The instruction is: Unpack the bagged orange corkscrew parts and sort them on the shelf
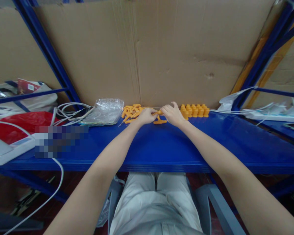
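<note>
A small orange plastic piece (pixel 158 112) is held between my two hands above the back part of the blue table. My left hand (pixel 146 115) pinches its left end. The fingers of my right hand (pixel 172 114) are closed around its other end, with one finger raised. Just below lies an orange T-shaped handle (pixel 160 121) on the table. Beside my left hand is a loose pile of orange handle pieces (pixel 132 112), with thin curly metal bits (pixel 121 124) near it. Upright orange cylindrical pieces (pixel 198 111) stand in rows to the right of my right hand.
The blue tabletop (pixel 166 147) ends at a cardboard wall (pixel 161 58). Clear plastic bags (pixel 105 111), white cables (pixel 72 106), a red bag (pixel 26 122) and a power strip (pixel 14 150) lie on the left. Another power strip (pixel 269 114) is at right.
</note>
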Tool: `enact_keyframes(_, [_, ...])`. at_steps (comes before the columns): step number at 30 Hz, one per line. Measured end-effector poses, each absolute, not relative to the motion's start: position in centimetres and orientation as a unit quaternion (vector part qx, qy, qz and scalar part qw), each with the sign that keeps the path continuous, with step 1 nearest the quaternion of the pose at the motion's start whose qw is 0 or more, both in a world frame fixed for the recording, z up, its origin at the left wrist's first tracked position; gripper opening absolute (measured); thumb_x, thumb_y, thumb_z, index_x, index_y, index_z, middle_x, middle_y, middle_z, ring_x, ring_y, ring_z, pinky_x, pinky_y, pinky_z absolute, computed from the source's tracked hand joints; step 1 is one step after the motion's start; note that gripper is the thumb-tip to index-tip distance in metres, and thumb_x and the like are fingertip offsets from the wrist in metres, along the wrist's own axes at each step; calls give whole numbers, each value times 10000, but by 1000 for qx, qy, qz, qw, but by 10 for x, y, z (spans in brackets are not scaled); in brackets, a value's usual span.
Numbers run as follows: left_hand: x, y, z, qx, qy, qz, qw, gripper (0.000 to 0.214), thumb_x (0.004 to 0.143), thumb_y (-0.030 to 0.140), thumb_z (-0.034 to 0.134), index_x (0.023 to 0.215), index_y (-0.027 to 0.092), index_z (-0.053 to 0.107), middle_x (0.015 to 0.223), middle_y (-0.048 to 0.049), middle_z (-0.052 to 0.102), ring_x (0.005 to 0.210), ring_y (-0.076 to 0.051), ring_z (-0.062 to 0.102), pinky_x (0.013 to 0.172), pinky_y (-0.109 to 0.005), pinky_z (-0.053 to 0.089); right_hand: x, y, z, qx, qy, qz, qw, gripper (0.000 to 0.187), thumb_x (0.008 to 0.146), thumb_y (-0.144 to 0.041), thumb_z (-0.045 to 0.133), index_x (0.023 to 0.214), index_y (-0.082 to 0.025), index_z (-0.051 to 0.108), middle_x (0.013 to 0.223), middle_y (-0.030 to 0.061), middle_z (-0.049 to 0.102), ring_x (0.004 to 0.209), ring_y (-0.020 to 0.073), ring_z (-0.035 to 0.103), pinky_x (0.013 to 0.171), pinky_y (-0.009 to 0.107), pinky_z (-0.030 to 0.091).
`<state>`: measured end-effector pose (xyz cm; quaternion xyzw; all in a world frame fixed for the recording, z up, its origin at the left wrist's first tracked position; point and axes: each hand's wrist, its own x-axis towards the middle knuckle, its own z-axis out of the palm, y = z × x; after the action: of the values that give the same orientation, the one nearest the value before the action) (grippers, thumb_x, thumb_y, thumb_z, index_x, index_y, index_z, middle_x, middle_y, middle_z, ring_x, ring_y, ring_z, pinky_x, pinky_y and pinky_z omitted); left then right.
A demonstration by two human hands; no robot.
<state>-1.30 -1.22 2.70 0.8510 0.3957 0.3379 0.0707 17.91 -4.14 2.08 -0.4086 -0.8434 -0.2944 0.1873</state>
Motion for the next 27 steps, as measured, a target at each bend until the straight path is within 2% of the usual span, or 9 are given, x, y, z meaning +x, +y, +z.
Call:
enact_keyframes(4, [-17, -9, 30, 842, 382, 343, 166, 226, 734, 236, 608, 523, 164, 568, 466, 48, 481, 495, -85, 418, 489, -223, 281, 177, -42, 22, -397, -847, -301, 187, 280, 1019, -188, 378, 1151, -164, 624, 1111, 148, 687, 1069, 272, 552, 1058, 467, 246])
enact_keyframes(10, [-21, -19, 39, 778, 418, 324, 338, 252, 740, 232, 676, 519, 156, 581, 495, 19, 542, 482, -86, 489, 526, -230, 423, 174, -44, 25, -375, -848, -324, 189, 339, 1014, -137, 323, 1135, -183, 636, 1158, 144, 684, 1091, 264, 545, 1040, 459, 275])
enact_keyframes(15, [-20, -26, 45, 748, 395, 321, 425, 317, 754, 288, 719, 509, 159, 565, 513, -10, 556, 531, -120, 553, 611, -297, 532, 177, -44, 26, -364, -845, -340, 196, 374, 1008, -118, 301, 1141, -201, 641, 1204, 137, 684, 1153, 265, 537, 1061, 487, 274])
enact_keyframes(19, [-22, -27, 48, 747, 380, 292, 461, 292, 802, 292, 665, 554, 160, 585, 542, -25, 549, 551, -141, 560, 669, -375, 569, 178, -45, 26, -361, -842, -347, 199, 395, 1002, -102, 282, 1157, -197, 632, 1238, 144, 672, 1199, 258, 530, 1080, 499, 255])
enact_keyframes(24, [-22, -28, 47, 765, 378, 278, 441, 230, 824, 270, 615, 625, 154, 630, 549, -21, 556, 551, -142, 559, 682, -372, 572, 177, -40, 22, -353, -844, -359, 187, 393, 998, -93, 272, 1176, -166, 614, 1226, 159, 671, 1192, 254, 538, 1096, 497, 252])
enact_keyframes(25, [-21, -29, 46, 777, 398, 274, 404, 216, 827, 260, 599, 646, 152, 644, 563, -29, 577, 567, -153, 582, 682, -363, 570, 178, -38, 21, -349, -846, -358, 187, 387, 1001, -99, 276, 1184, -159, 611, 1206, 160, 678, 1174, 253, 546, 1098, 496, 255])
enact_keyframes(27, [-17, -33, 44, 809, 457, 262, 262, 169, 818, 228, 581, 709, 148, 682, 638, -58, 653, 656, -190, 654, 713, -349, 563, 181, -32, 16, -341, -853, -349, 186, 367, 1006, -118, 295, 1182, -149, 616, 1143, 156, 698, 1113, 252, 570, 1102, 499, 264])
